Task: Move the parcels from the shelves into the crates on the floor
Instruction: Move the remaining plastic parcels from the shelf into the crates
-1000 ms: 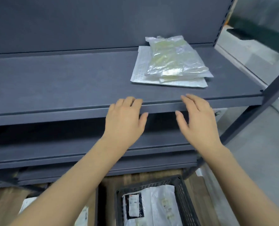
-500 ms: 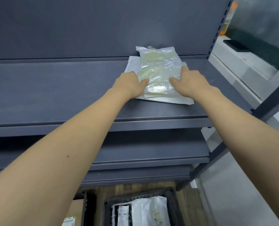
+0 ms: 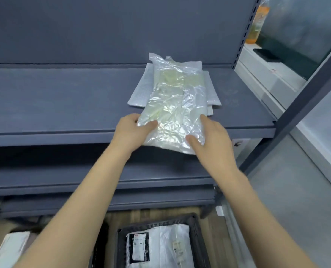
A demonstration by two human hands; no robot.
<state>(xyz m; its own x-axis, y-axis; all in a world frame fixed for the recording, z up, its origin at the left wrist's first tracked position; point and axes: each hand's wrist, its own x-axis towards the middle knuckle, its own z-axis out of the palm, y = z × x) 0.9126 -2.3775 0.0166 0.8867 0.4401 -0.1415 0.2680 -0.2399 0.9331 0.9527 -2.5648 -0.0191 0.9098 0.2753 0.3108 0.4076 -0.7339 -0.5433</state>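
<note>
A clear plastic parcel (image 3: 175, 101) with pale green contents lies on the dark grey shelf (image 3: 64, 105), its near end hanging over the front edge. My left hand (image 3: 130, 130) grips its near left corner and my right hand (image 3: 213, 141) grips its near right corner. Under it, further back on the shelf, lies a white bubble mailer (image 3: 139, 93). On the floor below stands a dark plastic crate (image 3: 196, 233) holding white and black parcels (image 3: 160, 246).
Lower shelves (image 3: 54, 182) jut out beneath the top one. A second crate with a pale parcel (image 3: 9, 248) sits at the lower left. The rack's upright post (image 3: 300, 105) runs diagonally at right, with grey floor beyond. An orange bottle (image 3: 257, 24) stands at upper right.
Both hands reached onto the shelf, took hold of the clear parcel and drew it toward me, so its near end now overhangs the shelf's front edge. The bubble mailer stayed behind.
</note>
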